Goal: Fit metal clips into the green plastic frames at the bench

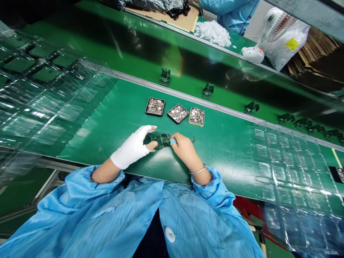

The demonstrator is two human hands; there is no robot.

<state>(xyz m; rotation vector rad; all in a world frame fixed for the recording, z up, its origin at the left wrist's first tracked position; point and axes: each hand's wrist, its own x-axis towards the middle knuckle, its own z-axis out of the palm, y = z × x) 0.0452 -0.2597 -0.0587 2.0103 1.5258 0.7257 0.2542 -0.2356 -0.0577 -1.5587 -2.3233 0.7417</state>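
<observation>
My left fingers (152, 145) spread around the circuit board (162, 142) at the worktop (228, 150); I should steady its edges while my right fingers (176, 135) curl at its right end, grip hidden

Here we are on one head-worn view, looking forward and steeply down over the blue jacket (113, 218) (it fills the bottom edge), left hand (134, 145) and right hand (185, 148) close in mid-picture, worktop (223, 143) stretching wide, fan (278, 27) far off, upper right.
</observation>
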